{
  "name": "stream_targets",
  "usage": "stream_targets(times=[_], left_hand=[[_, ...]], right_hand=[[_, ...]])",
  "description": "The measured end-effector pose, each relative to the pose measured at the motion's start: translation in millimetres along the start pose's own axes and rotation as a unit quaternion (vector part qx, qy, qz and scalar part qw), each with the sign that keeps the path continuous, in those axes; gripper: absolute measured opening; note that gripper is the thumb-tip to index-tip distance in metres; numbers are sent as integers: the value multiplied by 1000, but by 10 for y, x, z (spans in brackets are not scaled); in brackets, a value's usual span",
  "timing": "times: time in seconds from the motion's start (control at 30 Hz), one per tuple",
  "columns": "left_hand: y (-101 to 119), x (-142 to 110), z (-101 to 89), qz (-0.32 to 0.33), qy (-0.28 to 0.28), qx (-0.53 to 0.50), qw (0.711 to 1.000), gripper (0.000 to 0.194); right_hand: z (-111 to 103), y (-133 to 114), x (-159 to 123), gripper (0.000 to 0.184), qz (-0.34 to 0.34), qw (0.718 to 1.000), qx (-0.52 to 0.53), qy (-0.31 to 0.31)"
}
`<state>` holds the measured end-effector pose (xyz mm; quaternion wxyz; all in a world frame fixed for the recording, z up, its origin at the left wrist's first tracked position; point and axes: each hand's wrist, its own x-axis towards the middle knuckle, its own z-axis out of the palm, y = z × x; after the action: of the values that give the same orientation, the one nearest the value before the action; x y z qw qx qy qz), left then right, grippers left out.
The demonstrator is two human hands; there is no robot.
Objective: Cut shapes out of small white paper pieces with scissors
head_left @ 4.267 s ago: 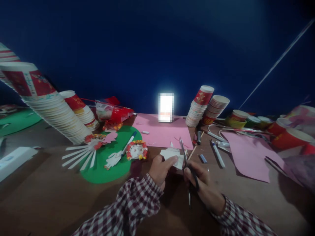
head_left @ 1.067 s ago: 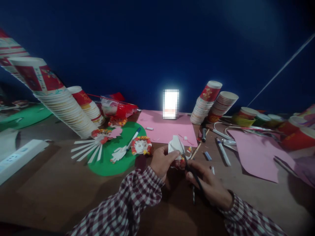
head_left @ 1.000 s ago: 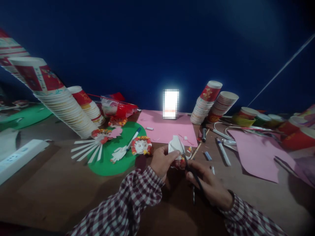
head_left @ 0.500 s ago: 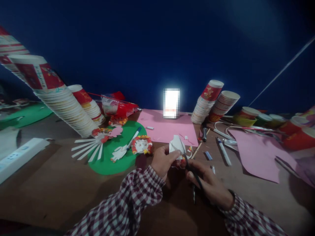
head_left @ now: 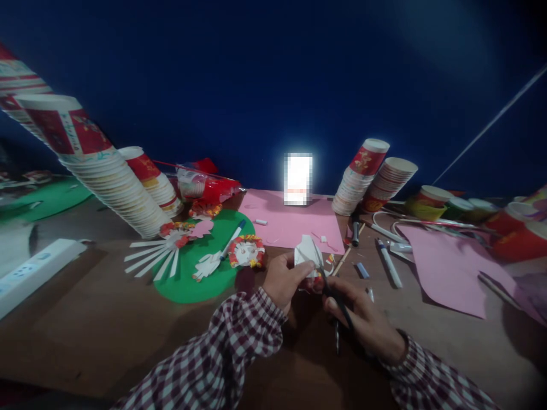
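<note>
My left hand pinches a piece of white paper, its thumb lying across the lower part. In my right hand is a pair of scissors with dark handles, their blades meeting the paper's right edge. Some red and yellow printed material shows under the paper, partly hidden by the fingers. Left of my hands, a round lion-like paper face with a red and yellow rim lies by a green paper disc. On that disc are a white paper cutout and a marker.
Pink paper lies behind my hands, with a glowing screen at its back. Tall leaning stacks of paper cups stand left, more cups right. A power strip is far left; a white marker and pink sheet lie right.
</note>
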<state>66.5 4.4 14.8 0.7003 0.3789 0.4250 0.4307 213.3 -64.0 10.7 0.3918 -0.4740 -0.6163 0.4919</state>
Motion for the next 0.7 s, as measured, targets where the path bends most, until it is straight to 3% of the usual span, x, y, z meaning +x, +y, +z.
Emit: stream_targets(times=[0.7], left_hand=[[-34, 21, -30, 6, -9, 22, 1000, 17]], right_hand=[[-9, -53, 14, 30, -13, 1000, -7, -5]])
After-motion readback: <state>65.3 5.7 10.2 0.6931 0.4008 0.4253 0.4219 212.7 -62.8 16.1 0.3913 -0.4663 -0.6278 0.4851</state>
